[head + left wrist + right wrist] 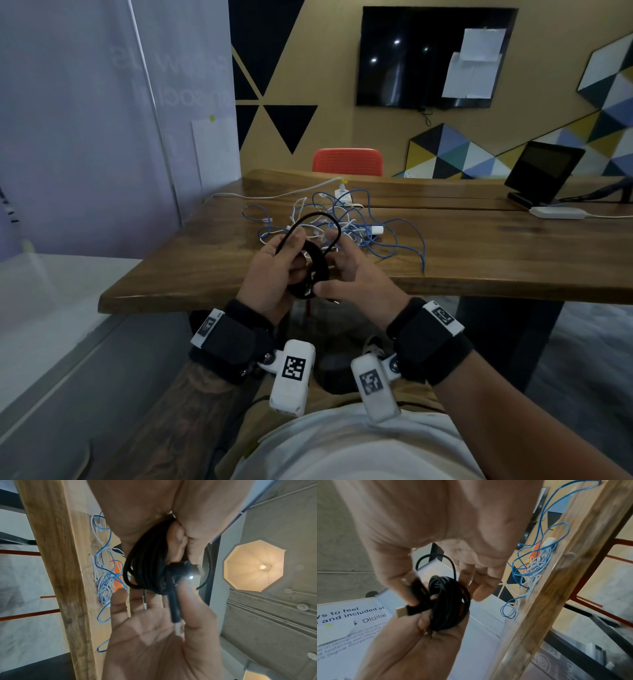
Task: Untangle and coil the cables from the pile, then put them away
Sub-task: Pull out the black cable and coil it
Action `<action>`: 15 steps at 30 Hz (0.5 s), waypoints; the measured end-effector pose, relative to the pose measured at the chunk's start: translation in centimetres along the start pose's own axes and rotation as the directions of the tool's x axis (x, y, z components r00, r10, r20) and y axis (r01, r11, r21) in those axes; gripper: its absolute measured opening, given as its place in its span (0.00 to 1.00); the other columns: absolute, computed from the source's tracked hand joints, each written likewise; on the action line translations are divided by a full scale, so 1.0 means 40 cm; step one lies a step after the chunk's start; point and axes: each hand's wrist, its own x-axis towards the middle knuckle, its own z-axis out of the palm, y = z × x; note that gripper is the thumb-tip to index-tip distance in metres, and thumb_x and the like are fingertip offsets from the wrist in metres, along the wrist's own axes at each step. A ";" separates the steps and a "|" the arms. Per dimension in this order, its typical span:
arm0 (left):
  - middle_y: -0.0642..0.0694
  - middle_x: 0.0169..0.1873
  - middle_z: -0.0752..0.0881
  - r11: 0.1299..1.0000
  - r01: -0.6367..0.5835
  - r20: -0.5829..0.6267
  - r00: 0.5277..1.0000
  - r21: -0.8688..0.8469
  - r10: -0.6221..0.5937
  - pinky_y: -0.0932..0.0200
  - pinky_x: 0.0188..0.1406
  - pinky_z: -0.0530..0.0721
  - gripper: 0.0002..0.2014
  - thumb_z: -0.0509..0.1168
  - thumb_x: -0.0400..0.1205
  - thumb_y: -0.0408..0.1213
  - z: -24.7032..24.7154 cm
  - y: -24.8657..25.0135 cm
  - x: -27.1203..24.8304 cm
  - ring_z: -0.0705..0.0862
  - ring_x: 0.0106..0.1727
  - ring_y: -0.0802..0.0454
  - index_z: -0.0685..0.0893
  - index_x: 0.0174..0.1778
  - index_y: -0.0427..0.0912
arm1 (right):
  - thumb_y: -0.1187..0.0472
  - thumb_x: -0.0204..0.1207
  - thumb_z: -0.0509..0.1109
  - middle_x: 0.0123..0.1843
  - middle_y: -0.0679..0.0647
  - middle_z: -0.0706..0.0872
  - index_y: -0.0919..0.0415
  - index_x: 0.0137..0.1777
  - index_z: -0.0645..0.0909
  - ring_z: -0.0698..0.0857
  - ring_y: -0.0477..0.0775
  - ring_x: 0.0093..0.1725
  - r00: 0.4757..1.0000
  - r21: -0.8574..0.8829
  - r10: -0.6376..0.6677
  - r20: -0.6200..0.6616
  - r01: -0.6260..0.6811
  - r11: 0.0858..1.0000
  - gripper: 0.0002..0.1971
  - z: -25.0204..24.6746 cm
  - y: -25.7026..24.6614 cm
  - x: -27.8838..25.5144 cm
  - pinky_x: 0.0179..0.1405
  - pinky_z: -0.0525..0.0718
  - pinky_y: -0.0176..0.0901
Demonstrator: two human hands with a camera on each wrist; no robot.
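A black cable [317, 267] wound into a small coil is held in front of the wooden table's [479, 257] near edge. My left hand [274, 270] grips the coil [147, 566], fingers curled round its strands. My right hand [352, 274] pins the cable's black plug [412, 599] under its thumb, while its other fingers [479, 588] stay loosely apart from the coil. One loose loop [315, 219] arcs above both hands. Behind them on the table lies the tangled pile of blue and white cables [346, 222], which also shows in the wrist views [104, 582] [534, 566].
A white power strip [344, 197] and its long white lead [274, 196] lie behind the pile. A small screen on a stand [544, 168] and a white box [556, 212] sit at the far right. A red chair [347, 161] stands behind the table, and a glass partition is on the left.
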 end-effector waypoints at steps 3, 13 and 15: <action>0.51 0.23 0.71 0.999 -0.048 -0.054 0.997 0.013 0.049 0.66 0.21 0.74 0.08 0.63 0.86 0.39 0.015 -0.013 -0.006 0.71 0.22 0.58 0.78 0.55 0.37 | 0.72 0.63 0.77 0.56 0.55 0.89 0.30 0.70 0.66 0.88 0.56 0.57 0.999 -0.107 -0.035 0.041 0.039 0.994 0.45 -0.011 -0.002 0.003 0.59 0.87 0.51; 0.54 0.15 0.79 0.996 -0.014 0.163 0.987 0.090 -0.001 0.75 0.16 0.72 0.10 0.56 0.88 0.29 0.030 -0.010 -0.024 0.77 0.16 0.66 0.77 0.42 0.37 | 0.54 0.69 0.80 0.49 0.61 0.92 0.57 0.52 0.88 0.91 0.57 0.51 0.982 -0.028 0.039 -0.184 -0.045 0.999 0.13 -0.018 -0.019 -0.005 0.62 0.87 0.63; 0.56 0.16 0.77 0.991 -0.006 0.171 0.985 0.131 -0.016 0.74 0.15 0.70 0.09 0.58 0.88 0.31 0.024 -0.009 -0.020 0.74 0.16 0.66 0.77 0.42 0.39 | 0.55 0.70 0.80 0.43 0.53 0.93 0.58 0.47 0.88 0.91 0.48 0.45 0.980 -0.044 0.027 -0.196 -0.036 0.998 0.09 -0.020 -0.027 -0.014 0.50 0.91 0.49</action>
